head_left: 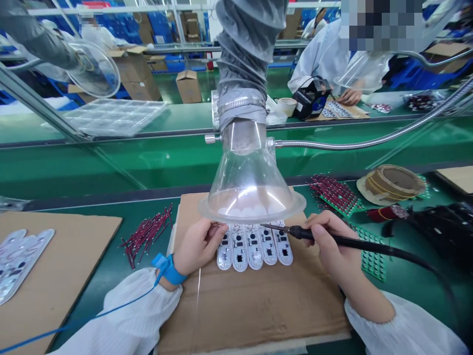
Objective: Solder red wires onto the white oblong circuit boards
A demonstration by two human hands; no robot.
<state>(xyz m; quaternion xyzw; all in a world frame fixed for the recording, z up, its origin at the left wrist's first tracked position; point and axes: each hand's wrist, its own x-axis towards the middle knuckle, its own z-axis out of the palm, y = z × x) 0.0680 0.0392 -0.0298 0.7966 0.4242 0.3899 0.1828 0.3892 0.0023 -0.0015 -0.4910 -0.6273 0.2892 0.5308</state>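
Observation:
A white panel of several small circuit boards point(254, 245) lies on a brown cardboard sheet point(254, 305). My left hand point(199, 244), with a blue wrist strap, is closed in a pinch at the panel's left edge; what the fingers hold is too small to make out. My right hand point(327, 241) grips a black soldering iron point(318, 235) like a pen, its tip over the right side of the panel. A clear fume hood point(251, 190) on a grey hose hangs just above the boards and hides their far ends.
Red-sleeved wire pieces point(146, 234) lie left of the cardboard. Green board panels point(338, 195) and a tape roll point(391, 183) sit at right. Another white panel point(18, 259) rests on cardboard far left. Across the green conveyor point(148, 158), a person in white works; clear trays point(114, 116) lie there.

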